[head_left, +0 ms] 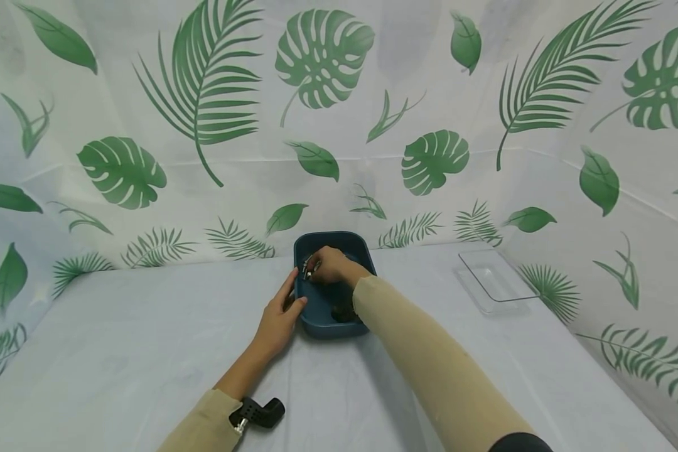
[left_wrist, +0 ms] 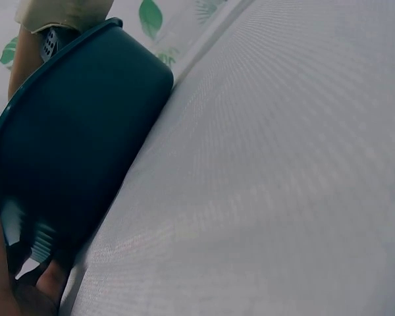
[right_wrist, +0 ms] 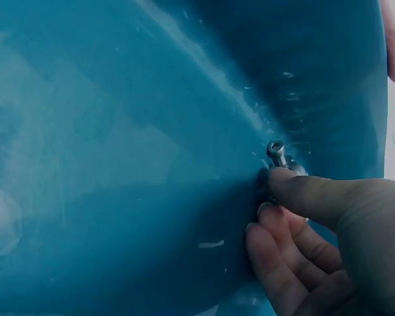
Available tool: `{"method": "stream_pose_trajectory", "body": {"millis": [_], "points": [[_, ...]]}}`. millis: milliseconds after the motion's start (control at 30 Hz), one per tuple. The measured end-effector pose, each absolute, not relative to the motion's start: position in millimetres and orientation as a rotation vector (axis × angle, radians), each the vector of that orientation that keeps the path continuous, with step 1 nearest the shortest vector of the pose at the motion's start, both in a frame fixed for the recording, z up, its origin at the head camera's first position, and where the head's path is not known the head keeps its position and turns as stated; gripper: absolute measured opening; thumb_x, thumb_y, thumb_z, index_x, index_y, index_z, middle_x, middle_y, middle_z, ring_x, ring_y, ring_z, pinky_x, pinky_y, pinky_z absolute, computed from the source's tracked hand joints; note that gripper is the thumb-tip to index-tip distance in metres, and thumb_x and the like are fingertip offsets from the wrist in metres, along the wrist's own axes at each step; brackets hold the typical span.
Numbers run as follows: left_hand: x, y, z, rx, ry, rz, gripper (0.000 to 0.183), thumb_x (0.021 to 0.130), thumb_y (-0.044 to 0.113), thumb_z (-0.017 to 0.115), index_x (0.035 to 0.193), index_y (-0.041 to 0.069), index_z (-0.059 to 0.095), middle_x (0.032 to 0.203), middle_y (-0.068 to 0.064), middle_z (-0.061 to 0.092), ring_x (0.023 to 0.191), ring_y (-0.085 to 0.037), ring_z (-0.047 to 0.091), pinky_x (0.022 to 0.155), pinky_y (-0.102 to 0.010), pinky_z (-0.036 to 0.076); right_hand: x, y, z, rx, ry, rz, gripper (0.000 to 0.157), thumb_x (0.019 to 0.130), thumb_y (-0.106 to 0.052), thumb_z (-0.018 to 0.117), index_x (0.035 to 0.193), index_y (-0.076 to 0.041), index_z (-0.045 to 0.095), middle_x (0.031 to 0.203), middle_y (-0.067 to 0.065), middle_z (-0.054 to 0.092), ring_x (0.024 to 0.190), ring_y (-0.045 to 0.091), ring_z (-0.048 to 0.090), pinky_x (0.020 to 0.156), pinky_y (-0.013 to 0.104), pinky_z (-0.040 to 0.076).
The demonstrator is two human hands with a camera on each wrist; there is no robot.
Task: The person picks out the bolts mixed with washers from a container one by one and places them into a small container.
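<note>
A dark blue plastic basin (head_left: 319, 307) stands on the table near the back cloth. My right hand (head_left: 332, 263) reaches down inside it, at the left wall. Between thumb and fingertips it pinches small silvery metal hardware; a socket-head bolt (right_wrist: 276, 151) sticks out past the thumb in the right wrist view, and the other pieces are mostly hidden by the fingers. My left hand (head_left: 277, 321) lies along the basin's outer left side, with the index finger stretched up to the rim and the thumb spread toward the near corner. A dark patch (head_left: 341, 312) shows at the basin's near end.
A clear, shallow rectangular tray (head_left: 500, 279) sits at the right rear of the table. White cloth (head_left: 147, 339) covers the tabletop. Behind it hangs a leaf-print cloth (head_left: 231, 150). Inside the basin, a clear round thing (right_wrist: 1, 227) shows at the left of the right wrist view.
</note>
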State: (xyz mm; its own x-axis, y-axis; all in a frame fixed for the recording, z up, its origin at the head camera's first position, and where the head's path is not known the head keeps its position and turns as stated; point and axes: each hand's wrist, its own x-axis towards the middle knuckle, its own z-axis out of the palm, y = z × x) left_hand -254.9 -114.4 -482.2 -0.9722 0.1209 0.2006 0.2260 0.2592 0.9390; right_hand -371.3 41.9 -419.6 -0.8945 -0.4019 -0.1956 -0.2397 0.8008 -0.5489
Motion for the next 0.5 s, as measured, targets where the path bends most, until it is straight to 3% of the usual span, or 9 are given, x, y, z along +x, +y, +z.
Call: {"method": "stream_pose_trajectory", "body": {"millis": [267,500], "points": [[-254,-114,-482,-0.33,-2.419,-1.805,0.063,0.104,0.019,0.053,0.162,0.022,0.028,0.162,-0.019,0.036,0.139,-0.039,0.052,0.111,-0.054,0.045,-371,52,-421,-0.471,2.609,-0.974,0.021,0.093,-0.011,0.07,0.114,-0.007,0.075,0.106,0.012,0.072,0.078,0.014,0.069,0.069,0.024,0.056],[-255,-114,-482,-0.33,-2.422,-1.778,0.063,0.104,0.019,0.053,0.162,0.021,0.028,0.161,-0.021,0.037,0.137,-0.04,0.053,0.11,-0.053,0.047,-368,59,-417,-0.483,2.56,-1.048,0.023,0.095,-0.009,0.068,0.117,-0.004,0.073,0.102,0.014,0.074,0.076,0.014,0.065,0.069,0.023,0.051]]}}
